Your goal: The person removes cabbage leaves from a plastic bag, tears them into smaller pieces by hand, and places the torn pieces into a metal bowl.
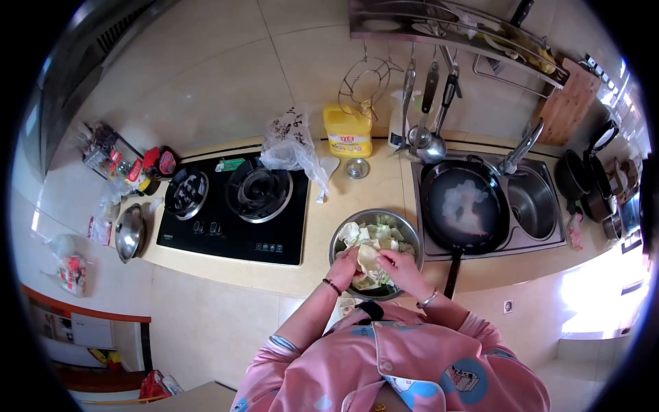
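Note:
A steel bowl (pixel 333 248) filled with torn pale-green cabbage pieces (pixel 384 233) stands at the counter's front edge. Over it, my left hand (pixel 345 268) and my right hand (pixel 401 269) are both closed on one pale cabbage leaf (pixel 368 258), left fingers on its left side and right fingers on its upper right. The leaf hangs just above the other pieces. Beside the bowl, a black frying pan (pixel 429 206) with some cloudy liquid in it rests over the left sink basin, its handle pointing toward me.
Left is a black gas stove (pixel 230 237) with a plastic bag (pixel 292 147) at its back edge. Behind the bowl stand a yellow jug (pixel 348 130) and a small metal lid (pixel 357 168). Utensils, including a ladle (pixel 432 147), hang near the sink basin (pixel 535 206) and faucet (pixel 525 147).

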Tool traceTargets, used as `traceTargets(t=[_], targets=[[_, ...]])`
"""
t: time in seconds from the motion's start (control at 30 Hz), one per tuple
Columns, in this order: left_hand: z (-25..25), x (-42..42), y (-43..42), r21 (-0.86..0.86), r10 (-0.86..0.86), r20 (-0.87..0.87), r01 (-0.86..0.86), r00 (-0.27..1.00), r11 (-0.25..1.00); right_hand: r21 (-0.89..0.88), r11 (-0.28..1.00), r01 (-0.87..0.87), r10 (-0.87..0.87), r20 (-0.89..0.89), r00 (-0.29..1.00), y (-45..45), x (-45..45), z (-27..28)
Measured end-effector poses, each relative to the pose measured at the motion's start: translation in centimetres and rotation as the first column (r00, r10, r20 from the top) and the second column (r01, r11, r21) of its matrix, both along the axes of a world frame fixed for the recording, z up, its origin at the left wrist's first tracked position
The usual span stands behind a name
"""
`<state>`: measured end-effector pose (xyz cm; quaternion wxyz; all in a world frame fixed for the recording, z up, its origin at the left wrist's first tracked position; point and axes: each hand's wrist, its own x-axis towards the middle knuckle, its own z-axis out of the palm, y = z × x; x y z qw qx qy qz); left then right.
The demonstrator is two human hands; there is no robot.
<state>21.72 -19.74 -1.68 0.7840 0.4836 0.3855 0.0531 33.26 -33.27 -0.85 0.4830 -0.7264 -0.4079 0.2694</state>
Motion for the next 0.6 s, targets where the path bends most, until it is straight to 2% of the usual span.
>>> traceTargets(t=[0.07,0.13,0.23,0.27,0.33,0.37,0.43,0.47,0.53,0.57,0.6], targets=[[-0.8,-0.1,0.3,-0.025,-0.061,0.05,0.063,0.997,0.998,0.023,0.999,0.035,-0.036,0.055,0.998,0.3,-0.4,0.0],[-1.0,-0.3,0.2,-0.045,-0.12,0.103,0.126,0.987,0.991,0.005,0.989,0.15,-0.142,0.364,0.92,0.4,-0.7,0.3],[2.6,-0.3,-0.8,0.153,-0.308,0.112,0.29,0.945,0.945,-0.058,0.984,0.17,-0.125,0.462,0.878,0.7,-0.8,0.6],[2.3,-0.3,-0.9,0.153,-0.308,0.112,0.289,0.945,0.945,-0.058,0.984,0.17,-0.124,0.462,0.878,0.6,-0.7,0.3],[1.2,-0.3,-1.0,0.389,-0.357,0.115,0.289,0.927,0.875,-0.118,0.991,0.07,-0.002,0.497,0.868,0.3,-0.4,-0.5],[0.9,-0.5,-0.6,0.388,-0.355,0.113,0.288,0.928,0.876,-0.119,0.991,0.068,0.0,0.495,0.869,0.3,-0.4,0.1],[0.6,-0.9,0.4,0.219,-0.431,-0.081,0.438,0.899,0.872,-0.173,0.98,0.102,-0.007,0.477,0.879,0.3,-0.1,2.2],[0.9,-0.8,0.4,0.219,-0.431,-0.081,0.438,0.899,0.872,-0.172,0.98,0.101,-0.007,0.476,0.879,0.5,0.2,2.6],[1.6,-0.8,0.0,0.315,-0.39,-0.187,0.431,0.901,0.845,-0.083,0.989,-0.118,0.145,0.558,0.817,0.5,1.0,3.0],[1.8,-0.8,0.0,0.315,-0.391,-0.189,0.433,0.901,0.845,-0.083,0.99,-0.117,0.143,0.558,0.818,0.6,1.4,2.9],[2.0,-0.7,-0.1,0.322,-0.442,-0.168,0.472,0.881,0.82,-0.097,0.973,-0.209,0.227,0.569,0.791,0.7,1.8,2.6]])
